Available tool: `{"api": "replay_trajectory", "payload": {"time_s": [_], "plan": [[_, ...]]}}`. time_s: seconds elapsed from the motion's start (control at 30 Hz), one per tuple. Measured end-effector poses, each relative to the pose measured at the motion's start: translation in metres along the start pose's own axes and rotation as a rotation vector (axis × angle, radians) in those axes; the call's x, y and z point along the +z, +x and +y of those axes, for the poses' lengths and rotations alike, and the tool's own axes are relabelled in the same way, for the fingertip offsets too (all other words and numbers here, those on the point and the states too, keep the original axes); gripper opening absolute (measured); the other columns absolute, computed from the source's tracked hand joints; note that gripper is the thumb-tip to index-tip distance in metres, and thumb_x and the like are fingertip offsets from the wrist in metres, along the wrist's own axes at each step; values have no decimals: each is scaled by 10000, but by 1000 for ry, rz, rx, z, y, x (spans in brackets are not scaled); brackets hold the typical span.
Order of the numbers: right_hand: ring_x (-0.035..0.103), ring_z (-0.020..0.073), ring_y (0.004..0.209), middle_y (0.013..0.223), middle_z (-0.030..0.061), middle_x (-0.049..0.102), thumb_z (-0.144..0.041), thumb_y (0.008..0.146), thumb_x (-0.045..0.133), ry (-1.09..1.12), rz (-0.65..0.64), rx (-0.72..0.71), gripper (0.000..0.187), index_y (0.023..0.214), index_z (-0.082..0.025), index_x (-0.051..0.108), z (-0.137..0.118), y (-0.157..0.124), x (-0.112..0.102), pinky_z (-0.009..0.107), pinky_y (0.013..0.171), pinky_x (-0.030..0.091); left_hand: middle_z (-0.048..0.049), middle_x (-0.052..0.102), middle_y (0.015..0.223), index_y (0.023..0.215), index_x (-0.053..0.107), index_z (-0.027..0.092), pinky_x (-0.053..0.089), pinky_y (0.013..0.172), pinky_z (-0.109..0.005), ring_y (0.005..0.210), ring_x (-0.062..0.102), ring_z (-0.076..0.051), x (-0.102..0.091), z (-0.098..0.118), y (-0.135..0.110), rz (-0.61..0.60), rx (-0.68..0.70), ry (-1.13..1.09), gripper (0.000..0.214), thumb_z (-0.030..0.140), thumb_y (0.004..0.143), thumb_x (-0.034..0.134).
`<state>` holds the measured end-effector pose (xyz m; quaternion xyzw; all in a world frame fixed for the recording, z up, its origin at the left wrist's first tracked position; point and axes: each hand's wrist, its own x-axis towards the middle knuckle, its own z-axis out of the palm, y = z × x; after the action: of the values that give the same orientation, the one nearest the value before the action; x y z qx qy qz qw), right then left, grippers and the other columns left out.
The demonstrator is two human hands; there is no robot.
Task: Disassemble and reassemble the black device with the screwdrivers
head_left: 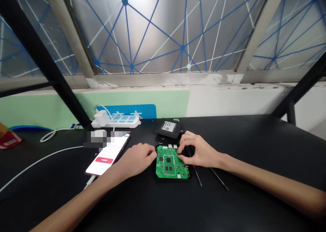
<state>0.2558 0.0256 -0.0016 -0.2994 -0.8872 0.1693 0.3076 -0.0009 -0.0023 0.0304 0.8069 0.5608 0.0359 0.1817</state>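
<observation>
A green circuit board [165,169] lies in a shallow black housing on the black table, with dark chips and two white ports on its far edge. My left hand [139,159] is curled closed at the board's left edge, thumb and forefinger against it. Over the board's right side, my right hand [198,150] pinches with thumb and index finger; whatever sits between the tips is too small to make out. Partly beneath that hand lie a screwdriver [197,177] and a thin metal tool [219,178], their near ends pointing toward me.
Behind the board is a black cover [163,132] with a white label, and small loose bits lie by it. A phone [108,157] with a lit screen and cable is on the left. A white power strip [124,122] stands by the wall; a red packet [8,140] is far left.
</observation>
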Motion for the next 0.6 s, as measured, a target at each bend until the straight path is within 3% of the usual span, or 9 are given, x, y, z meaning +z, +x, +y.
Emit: {"api": "replay_trajectory", "payload": {"time_s": [0.27,0.6], "plan": [[548,181,760,791,3,648,-118,697,721,-38,11,1,122,766,-215,693,1,-1,1,357,756,434,-47,620,722,653,481,205,366,633,-305,716,600,-228,3,-1,0,1,14,-31,322,354,914,367],[555,188,762,810,18,656,-156,741,710,-109,-48,1,78,796,-207,689,-2,0,-3,354,750,446,-57,618,717,650,489,204,379,669,-329,759,598,-248,4,-2,1,28,20,-36,330,343,918,356]]}}
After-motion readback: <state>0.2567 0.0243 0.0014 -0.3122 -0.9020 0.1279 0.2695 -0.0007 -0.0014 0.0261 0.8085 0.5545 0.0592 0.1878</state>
